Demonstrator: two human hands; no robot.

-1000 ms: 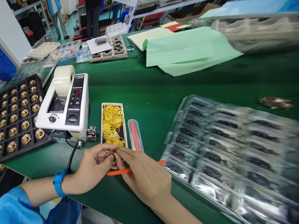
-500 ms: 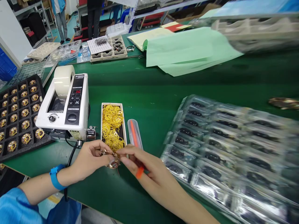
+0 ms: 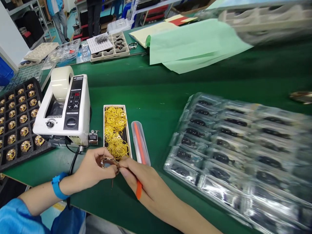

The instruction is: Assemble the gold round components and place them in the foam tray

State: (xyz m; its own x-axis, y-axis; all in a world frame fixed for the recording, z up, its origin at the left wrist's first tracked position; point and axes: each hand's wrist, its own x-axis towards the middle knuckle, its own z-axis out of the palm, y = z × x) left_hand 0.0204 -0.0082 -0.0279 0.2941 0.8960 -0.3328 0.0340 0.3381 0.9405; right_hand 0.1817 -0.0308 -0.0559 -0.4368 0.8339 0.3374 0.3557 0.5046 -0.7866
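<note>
My left hand (image 3: 94,169) pinches a small gold round part (image 3: 109,161) just above the green table (image 3: 151,97). My right hand (image 3: 143,183) meets it from the right, fingers closed on the same part, with an orange stick tool (image 3: 138,193) tucked under the fingers and pointing toward me. A narrow white box of yellow rings (image 3: 115,131) lies right behind the hands. A clear tube with an orange stick inside (image 3: 140,142) lies beside that box.
A white tape dispenser (image 3: 64,109) stands at left, a black tray of gold parts (image 3: 17,120) beyond it. Clear blister trays with dark parts (image 3: 239,152) fill the right. Light green paper sheets (image 3: 195,45) and beige trays (image 3: 109,47) lie at the back. People stand far left.
The orange tool swung from lying crosswise under my right hand to pointing toward me. Both hands stayed together on the gold part, shifting slightly left.
</note>
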